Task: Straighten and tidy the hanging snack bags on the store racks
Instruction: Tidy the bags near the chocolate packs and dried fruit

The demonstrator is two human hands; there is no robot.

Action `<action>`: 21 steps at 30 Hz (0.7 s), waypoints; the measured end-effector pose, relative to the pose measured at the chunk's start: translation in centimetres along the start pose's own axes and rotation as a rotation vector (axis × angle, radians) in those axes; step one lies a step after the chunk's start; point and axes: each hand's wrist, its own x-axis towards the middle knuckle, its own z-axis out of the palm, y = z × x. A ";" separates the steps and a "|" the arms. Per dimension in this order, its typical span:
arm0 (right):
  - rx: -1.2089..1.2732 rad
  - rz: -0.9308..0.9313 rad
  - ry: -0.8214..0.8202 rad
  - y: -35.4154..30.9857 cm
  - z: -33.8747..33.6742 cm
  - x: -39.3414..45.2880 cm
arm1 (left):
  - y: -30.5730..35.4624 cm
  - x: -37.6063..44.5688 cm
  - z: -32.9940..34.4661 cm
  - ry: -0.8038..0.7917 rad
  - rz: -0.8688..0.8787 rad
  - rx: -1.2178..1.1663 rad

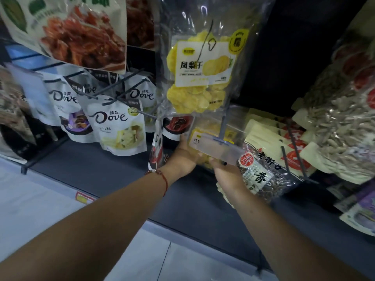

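Observation:
A clear bag of yellow dried pineapple [199, 78] hangs at the top centre. Below it, behind a clear price-tag holder [219, 148] on a grey hook, hangs a second clear bag of yellow dried fruit [213, 128]. My left hand [184, 157] holds that lower bag's left side and my right hand [227, 175] grips its bottom right corner. Part of the lower bag is hidden by the tag holder and my fingers.
White Dove chocolate bags [119, 126] hang on hooks to the left, with a red meat snack bag [77, 35] above them. A sunflower seed bag [261, 169] and more seed bags [343, 126] hang to the right. A dark shelf ledge [121, 179] runs below, above the pale floor [50, 209].

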 end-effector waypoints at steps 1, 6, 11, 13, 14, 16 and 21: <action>-0.072 -0.009 0.001 -0.1 -0.3 -0.8 | -1.9 0.7 0.7 -0.027 0.018 0.053; -0.655 -0.097 -0.163 1.2 -2.8 -5.0 | 2.2 -7.7 -0.1 -0.097 0.024 0.644; -0.845 -0.240 -0.233 0.6 -6.2 -10.2 | 3.7 -14.4 -1.2 -0.115 0.027 0.965; -0.857 -0.265 -0.245 -0.2 -7.5 -11.9 | 4.7 -17.0 -1.9 -0.095 0.022 1.022; -0.860 -0.282 -0.240 -0.6 -8.1 -12.7 | 5.3 -18.3 -2.3 -0.082 0.026 1.048; -0.857 -0.321 -0.220 -1.8 -9.5 -14.3 | 6.6 -20.9 -3.1 -0.061 0.048 1.111; -0.827 -0.397 -0.193 -5.5 -12.3 -17.1 | 11.1 -24.7 -5.7 0.095 0.127 1.164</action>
